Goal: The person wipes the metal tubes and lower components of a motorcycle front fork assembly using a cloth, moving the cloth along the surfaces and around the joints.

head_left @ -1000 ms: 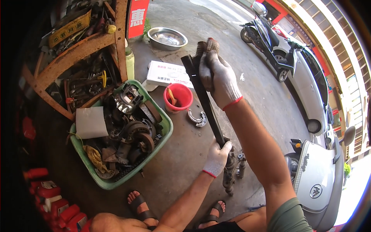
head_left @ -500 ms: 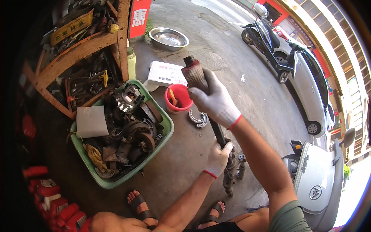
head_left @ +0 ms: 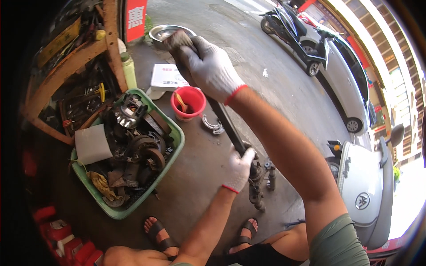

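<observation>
A long dark metal bar (head_left: pixel 228 126) slants from the upper left down toward my feet. My right hand (head_left: pixel 215 68), in a white glove with a red cuff, is closed around its upper part, just below a thick, textured brownish end (head_left: pixel 177 40) that is slightly blurred. Lower down, my left hand (head_left: pixel 237 168), gloved alike, wraps the bar with the thumb on top. Beneath that hand are grimy, knobbly metal parts (head_left: pixel 256 188); whether they are joined to the bar I cannot tell. Beside them stands a smaller metal part (head_left: pixel 271 175).
To the left, a green tub (head_left: pixel 174 153) holds used metal parts. Beyond stand a red bucket (head_left: pixel 176 111), curved brake shoes (head_left: pixel 213 125), a white box (head_left: pixel 166 77) and a steel basin (head_left: pixel 159 33). A rusty shelf (head_left: pixel 84 48) rises at far left, a parked silver scooter (head_left: pixel 355 177) at right.
My right hand has moved up and to the left with the bar's thick end, so the bar leans further left. My left hand keeps its hold lower down. The whole view has shifted slightly.
</observation>
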Available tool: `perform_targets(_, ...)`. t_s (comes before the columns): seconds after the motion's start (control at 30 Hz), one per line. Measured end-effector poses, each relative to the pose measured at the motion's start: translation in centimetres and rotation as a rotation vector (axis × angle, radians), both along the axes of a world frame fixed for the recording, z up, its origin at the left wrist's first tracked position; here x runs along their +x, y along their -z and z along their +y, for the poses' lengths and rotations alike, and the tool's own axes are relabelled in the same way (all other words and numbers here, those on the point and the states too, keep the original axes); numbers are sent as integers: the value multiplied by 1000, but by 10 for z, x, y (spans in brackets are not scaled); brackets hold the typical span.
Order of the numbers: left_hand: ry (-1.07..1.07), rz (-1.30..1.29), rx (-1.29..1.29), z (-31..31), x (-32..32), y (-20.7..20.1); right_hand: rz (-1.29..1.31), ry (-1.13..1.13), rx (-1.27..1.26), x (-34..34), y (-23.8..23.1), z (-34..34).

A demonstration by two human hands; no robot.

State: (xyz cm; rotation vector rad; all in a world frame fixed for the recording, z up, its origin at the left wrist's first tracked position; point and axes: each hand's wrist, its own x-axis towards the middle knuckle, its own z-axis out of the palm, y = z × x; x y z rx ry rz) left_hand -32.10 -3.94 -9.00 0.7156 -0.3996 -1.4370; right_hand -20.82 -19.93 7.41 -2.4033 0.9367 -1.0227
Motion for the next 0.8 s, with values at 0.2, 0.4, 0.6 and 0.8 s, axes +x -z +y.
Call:
perform_targets(0.2, 108, -21, 27, 0, 19, -11, -445, 141, 776, -43, -4, -21)
perform_targets(0.4, 77, -24, 23, -6, 31, 2, -398, 196, 680, -155, 7, 20)
perform_targets(0.6, 52, -11, 39, -10, 37, 10, -353, 370, 764, -244, 29, 90)
perform_targets(0.8, 5, 25, 76, -23, 44, 17, -389, 422, 927, -292, 64, 123)
